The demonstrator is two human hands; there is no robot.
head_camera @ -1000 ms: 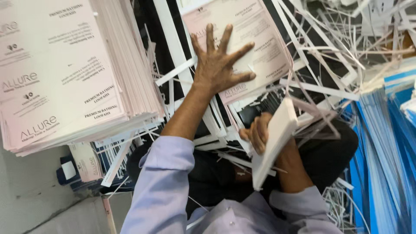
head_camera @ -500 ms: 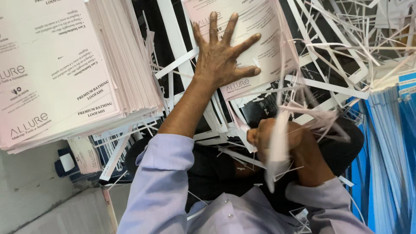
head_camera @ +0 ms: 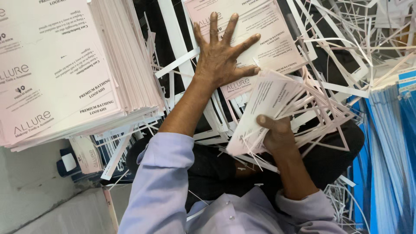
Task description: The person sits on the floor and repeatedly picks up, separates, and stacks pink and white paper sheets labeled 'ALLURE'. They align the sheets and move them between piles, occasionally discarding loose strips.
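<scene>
Pink printed sheets (head_camera: pixel 47 73) in a tall stack lie left of the hands, a smaller pile (head_camera: pixel 268 39) sits under the flat, spread left hand (head_camera: pixel 221 60), and the right hand (head_camera: pixel 277 134) grips a thin, floppy bundle of cards (head_camera: pixel 264 108) by its lower edge, probably light and slippery.

Even, soft daylight, source probably toward 1 o'clock, where white paper strips (head_camera: pixel 368 39) wash out. Pale printed sheet stack (head_camera: pixel 56 73) at 10 o'clock bright, print sharp. Dark gap beneath arms underexposed. Shadows weak. Slight motion blur on card bundle (head_camera: pixel 264 108) at centre. Edges mildly stretched by wide lens.
</scene>
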